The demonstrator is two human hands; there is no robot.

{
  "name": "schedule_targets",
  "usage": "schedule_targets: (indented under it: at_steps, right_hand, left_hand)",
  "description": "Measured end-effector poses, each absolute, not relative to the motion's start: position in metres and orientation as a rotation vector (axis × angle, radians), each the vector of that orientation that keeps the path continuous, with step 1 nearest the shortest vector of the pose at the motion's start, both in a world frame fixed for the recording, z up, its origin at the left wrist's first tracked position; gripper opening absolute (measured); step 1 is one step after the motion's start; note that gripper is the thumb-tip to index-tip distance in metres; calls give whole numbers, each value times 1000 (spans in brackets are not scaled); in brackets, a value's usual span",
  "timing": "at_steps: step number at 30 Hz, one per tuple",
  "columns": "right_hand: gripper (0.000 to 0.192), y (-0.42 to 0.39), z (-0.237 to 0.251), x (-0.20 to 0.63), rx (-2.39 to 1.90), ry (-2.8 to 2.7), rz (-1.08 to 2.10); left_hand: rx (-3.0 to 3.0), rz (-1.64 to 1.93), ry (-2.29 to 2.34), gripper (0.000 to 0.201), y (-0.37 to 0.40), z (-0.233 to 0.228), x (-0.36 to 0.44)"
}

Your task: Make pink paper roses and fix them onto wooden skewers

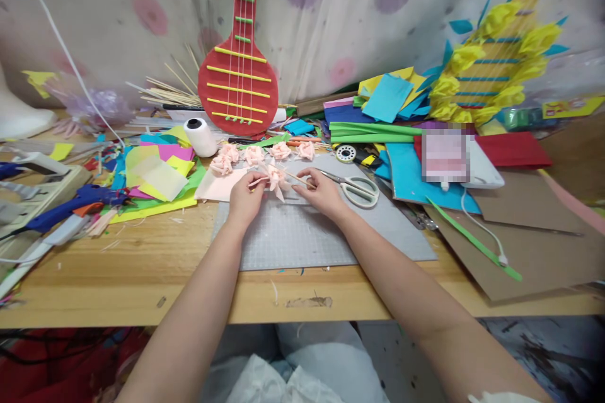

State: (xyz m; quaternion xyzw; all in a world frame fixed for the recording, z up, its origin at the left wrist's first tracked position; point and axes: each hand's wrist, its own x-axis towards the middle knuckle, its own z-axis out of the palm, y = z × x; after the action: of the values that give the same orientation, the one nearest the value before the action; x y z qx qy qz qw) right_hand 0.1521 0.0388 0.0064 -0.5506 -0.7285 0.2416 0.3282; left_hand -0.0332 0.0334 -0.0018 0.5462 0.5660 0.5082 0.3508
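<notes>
While both hands sit over the grey mat [302, 233], I log the step as forming a paper flower on a stick. The left hand [244, 196] pinches the pink flower [275, 177] by its near edge, fingers closed on the paper. The right hand [322, 192] is closed on the thin stick [297, 179], which runs into the flower's base. The flower is held just above the mat's far edge, near four finished flowers [265, 154] lying in a row behind it.

My judgement: the petals are being wrapped or seated on the stick. The next move calls for a steady pinch at the base, with light pressure, since the paper looks easy to crush.

Scissors [355, 187] lie just right of the right hand; a glue gun [70, 204] lies well to the left.

Hard to make out: the joint between the stick and the paper, hidden behind petals and fingertips. I cannot tell whether any glue is on it. The stick's far end is lost in the flower.
</notes>
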Motion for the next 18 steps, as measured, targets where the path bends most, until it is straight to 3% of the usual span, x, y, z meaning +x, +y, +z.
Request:
schedule_targets:
  at_steps: [12, 18]
  right_hand:
    - [23, 42, -1, 144, -1451, -1640, 732]
    - [22, 43, -2, 144, -1426, -1606, 766]
  left_hand:
    - [983, 1438, 1301, 24, 33, 4, -20]
    - [911, 1153, 1206, 17, 22, 11, -6]
